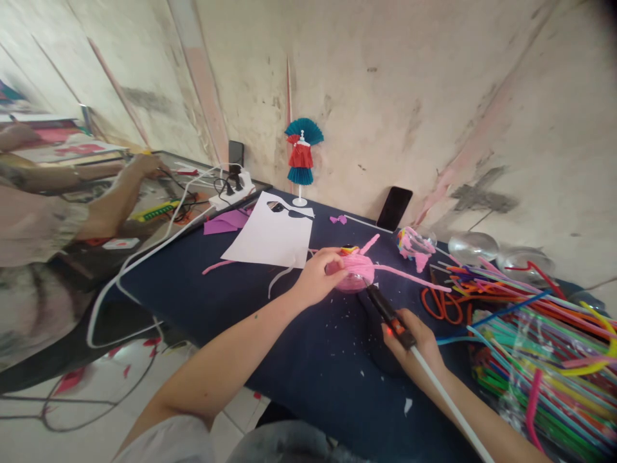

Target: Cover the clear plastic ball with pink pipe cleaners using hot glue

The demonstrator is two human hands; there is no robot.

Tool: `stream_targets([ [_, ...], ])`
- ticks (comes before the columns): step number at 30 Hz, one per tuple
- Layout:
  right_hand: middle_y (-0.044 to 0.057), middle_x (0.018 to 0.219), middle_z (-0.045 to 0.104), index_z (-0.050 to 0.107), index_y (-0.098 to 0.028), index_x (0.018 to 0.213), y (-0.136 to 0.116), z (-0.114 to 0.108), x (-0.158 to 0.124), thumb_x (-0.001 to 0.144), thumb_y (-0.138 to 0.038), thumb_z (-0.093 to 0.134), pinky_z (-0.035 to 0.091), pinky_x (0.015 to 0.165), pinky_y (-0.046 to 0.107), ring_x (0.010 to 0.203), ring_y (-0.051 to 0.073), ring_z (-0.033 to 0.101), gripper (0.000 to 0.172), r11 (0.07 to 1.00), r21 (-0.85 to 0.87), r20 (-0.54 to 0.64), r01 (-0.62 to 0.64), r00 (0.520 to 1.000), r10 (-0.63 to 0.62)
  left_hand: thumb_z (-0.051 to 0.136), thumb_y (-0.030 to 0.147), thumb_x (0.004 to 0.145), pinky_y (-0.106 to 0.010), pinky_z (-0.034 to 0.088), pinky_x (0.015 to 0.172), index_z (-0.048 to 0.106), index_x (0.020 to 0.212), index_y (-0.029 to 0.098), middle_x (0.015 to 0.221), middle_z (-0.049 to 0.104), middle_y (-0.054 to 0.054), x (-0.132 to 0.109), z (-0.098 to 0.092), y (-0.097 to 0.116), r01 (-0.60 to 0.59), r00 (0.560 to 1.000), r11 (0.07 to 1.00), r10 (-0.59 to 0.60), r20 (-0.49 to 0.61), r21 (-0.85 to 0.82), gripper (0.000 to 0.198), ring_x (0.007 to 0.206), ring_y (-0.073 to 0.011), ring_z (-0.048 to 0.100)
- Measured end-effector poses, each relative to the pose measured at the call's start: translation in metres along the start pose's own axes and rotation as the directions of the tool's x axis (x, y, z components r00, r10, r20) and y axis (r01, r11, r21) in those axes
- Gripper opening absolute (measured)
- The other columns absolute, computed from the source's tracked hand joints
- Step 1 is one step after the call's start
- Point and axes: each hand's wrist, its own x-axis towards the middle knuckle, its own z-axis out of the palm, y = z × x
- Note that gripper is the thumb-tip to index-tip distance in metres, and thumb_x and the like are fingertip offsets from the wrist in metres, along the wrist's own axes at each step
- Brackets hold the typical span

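My left hand (319,276) is closed on the side of a round ornament wrapped in pink pipe cleaners (357,269), with fuzzy ends sticking out and a clear shell showing underneath. My right hand (418,344) grips a black hot glue gun (391,314) with a small red light. A long white glue stick (448,399) runs out of its back. The nozzle tip points at the ornament's lower right side; whether it touches is too small to tell. Left of the ornament lies a white paper sheet (284,231).
On the dark blue table (308,360) are orange scissors (441,305), bundled pipe cleaners (535,360), clear plastic domes (473,245) and another pink ornament (415,247). A phone (395,207) leans on the wall near a paper-dress stand (299,170). At left, a co-worker's arm (110,199) and white cables (144,267).
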Motion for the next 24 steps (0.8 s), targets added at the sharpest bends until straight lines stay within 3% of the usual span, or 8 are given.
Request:
stream_targets([
  [18, -0.001, 0.067, 0.056, 0.052, -0.021, 0.084, -0.0028, 0.0041, 0.0014, 0.081, -0.025, 0.053, 0.045, 0.051, 0.022, 0.054, 0.011, 0.054, 0.005, 0.998, 0.019, 0.029, 0.053, 0.998, -0.053, 0.064, 0.017, 0.073, -0.045, 0.038, 0.100, 0.056, 0.072, 0.018, 0.111, 0.062, -0.007, 0.0005, 0.0016, 0.0011, -0.026, 1.000, 0.999, 0.026, 0.003, 0.038, 0.008, 0.110, -0.0209, 0.054],
  [24, -0.003, 0.063, 0.055, 0.052, -0.021, 0.079, 0.0016, -0.0014, -0.0023, 0.081, -0.028, 0.053, 0.042, 0.048, 0.021, 0.051, 0.010, 0.052, 0.007, 1.000, -0.018, -0.005, 0.024, 1.000, -0.025, 0.064, 0.020, 0.073, -0.042, 0.040, 0.097, 0.056, 0.071, 0.019, 0.113, 0.061, -0.007, 0.0024, -0.0022, -0.0003, 0.022, 1.000, 1.000, -0.022, 0.001, 0.019, 0.008, 0.107, -0.0208, 0.056],
])
